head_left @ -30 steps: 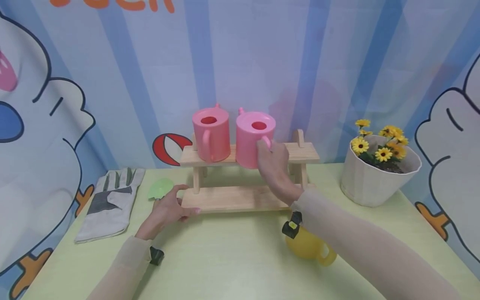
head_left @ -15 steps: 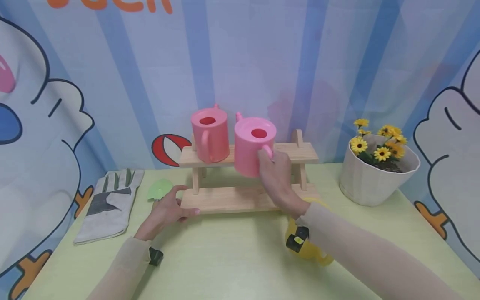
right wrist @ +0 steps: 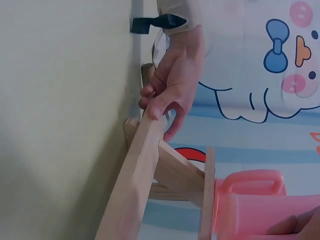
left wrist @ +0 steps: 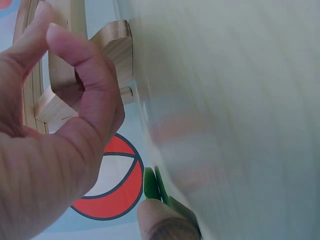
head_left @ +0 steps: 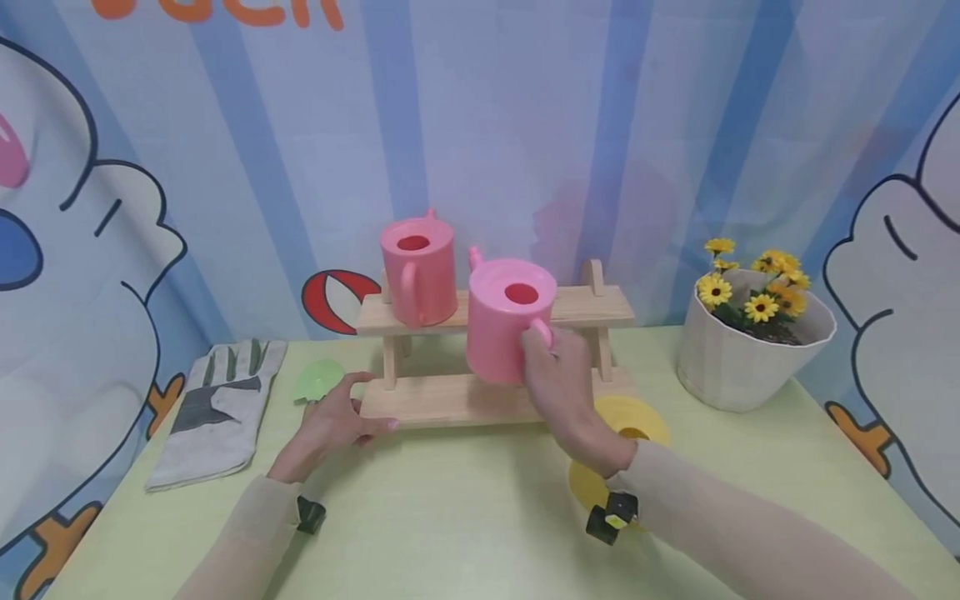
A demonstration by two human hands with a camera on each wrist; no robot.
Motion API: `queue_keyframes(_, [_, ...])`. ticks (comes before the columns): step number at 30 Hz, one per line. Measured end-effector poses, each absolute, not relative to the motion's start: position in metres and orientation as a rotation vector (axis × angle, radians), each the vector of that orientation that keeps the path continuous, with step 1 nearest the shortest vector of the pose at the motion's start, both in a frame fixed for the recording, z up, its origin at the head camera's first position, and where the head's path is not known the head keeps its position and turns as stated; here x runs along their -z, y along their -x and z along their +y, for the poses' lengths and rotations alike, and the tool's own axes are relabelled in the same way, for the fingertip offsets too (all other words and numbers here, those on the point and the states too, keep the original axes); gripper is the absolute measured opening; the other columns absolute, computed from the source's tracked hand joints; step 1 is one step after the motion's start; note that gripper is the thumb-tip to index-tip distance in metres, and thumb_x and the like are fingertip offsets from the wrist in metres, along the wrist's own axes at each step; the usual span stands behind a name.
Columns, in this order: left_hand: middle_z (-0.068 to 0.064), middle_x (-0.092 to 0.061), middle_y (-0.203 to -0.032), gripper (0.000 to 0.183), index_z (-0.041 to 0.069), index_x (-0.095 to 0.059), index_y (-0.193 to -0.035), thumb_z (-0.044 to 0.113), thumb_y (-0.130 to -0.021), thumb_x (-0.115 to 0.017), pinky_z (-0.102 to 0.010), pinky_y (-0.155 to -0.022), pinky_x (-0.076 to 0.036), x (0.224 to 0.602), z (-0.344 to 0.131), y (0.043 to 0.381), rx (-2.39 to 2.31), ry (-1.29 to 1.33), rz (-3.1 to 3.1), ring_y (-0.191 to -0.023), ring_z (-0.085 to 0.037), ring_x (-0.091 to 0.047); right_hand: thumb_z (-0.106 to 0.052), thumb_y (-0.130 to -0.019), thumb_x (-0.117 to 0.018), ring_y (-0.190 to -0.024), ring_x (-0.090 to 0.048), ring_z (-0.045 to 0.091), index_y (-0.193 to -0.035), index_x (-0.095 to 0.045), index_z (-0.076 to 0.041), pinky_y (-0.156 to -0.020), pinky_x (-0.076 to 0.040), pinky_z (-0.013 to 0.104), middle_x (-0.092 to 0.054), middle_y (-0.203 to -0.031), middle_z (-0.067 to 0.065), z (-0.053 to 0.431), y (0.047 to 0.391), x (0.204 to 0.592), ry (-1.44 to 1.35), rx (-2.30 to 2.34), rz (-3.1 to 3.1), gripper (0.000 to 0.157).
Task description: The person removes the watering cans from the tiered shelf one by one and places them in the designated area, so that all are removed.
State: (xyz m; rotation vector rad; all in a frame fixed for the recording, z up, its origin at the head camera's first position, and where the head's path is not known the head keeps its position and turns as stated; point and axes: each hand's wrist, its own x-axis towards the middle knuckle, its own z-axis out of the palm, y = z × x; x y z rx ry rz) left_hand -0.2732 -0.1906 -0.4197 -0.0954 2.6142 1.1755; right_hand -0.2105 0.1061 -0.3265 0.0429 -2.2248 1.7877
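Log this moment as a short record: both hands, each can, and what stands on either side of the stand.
Left hand: grips the left end of the wooden stand
Right hand: holds the light pink can by its handle
Coral can: upright on the stand's upper shelf
Yellow can: on the table, partly hidden by the right arm
Left side: glove, green tool
Right side: white pot with yellow flowers

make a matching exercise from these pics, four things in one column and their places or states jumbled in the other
1. glove
2. left hand
3. flowers
4. right hand

A. gripping the lower shelf
B. holding a pink can
C. lying on the table
D. in a white pot

Pairs: 1-C, 2-A, 3-D, 4-B
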Motion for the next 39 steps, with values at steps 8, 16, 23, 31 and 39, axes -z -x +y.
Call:
queue_keyframes(8, [-0.009,-0.068,-0.091,0.103,0.012,-0.03,-0.166,0.037,-0.088,-0.093,-0.036,-0.079,-0.046,0.422,-0.191,0.273,-1.178,0.101,2.609,-0.074,-0.019,-0.064,-0.02,-0.108,-0.045,-0.056,-0.043,0.022,-0.074,-0.047,-0.009,-0.053,-0.035,0.026,-0.046,-0.06,0.002,0.108,0.191,0.332,0.04,-1.809,-2.292,0.036])
queue_keyframes(16, [-0.009,-0.067,-0.093,0.103,0.013,-0.029,-0.166,0.036,-0.089,-0.093,-0.038,-0.082,-0.047,0.422,-0.191,0.271,-1.197,0.116,2.595,-0.075,-0.02,-0.064,-0.016,-0.103,-0.048,-0.053,-0.039,0.019,-0.067,-0.043,-0.01,-0.051,-0.03,0.026,-0.041,-0.055,-0.001,0.111,0.176,0.343,0.123,-1.817,-2.296,0.037])
queue_keyframes(23, [-0.009,-0.067,-0.091,0.102,0.012,-0.029,-0.166,0.036,-0.089,-0.092,-0.037,-0.08,-0.046,0.422,-0.191,0.272,-1.194,0.1,2.603,-0.074,-0.019,-0.063,-0.014,-0.106,-0.05,-0.052,-0.04,0.018,-0.071,-0.045,-0.009,-0.05,-0.032,0.025,-0.043,-0.058,0.0,0.113,0.162,0.356,0.109,-1.86,-2.315,0.035])
queue_keyframes(31, [-0.009,-0.066,-0.092,0.102,0.013,-0.029,-0.167,0.036,-0.09,-0.092,-0.037,-0.079,-0.046,0.422,-0.191,0.272,-1.186,0.105,2.599,-0.075,-0.02,-0.063,-0.013,-0.103,-0.053,-0.049,-0.038,0.015,-0.065,-0.046,-0.01,-0.047,-0.028,0.024,-0.042,-0.055,-0.002,0.113,0.146,0.371,0.167,-1.845,-2.34,0.04])
queue_keyframes(39, [-0.008,-0.067,-0.09,0.101,0.012,-0.029,-0.167,0.033,-0.091,-0.091,-0.035,-0.077,-0.045,0.423,-0.193,0.273,-1.199,0.083,2.603,-0.075,-0.019,-0.062,-0.017,-0.104,-0.058,-0.048,-0.043,0.014,-0.067,-0.048,-0.013,-0.044,-0.032,0.025,-0.044,-0.056,-0.004,0.118,0.147,0.413,0.136,-1.745,-2.399,0.038])
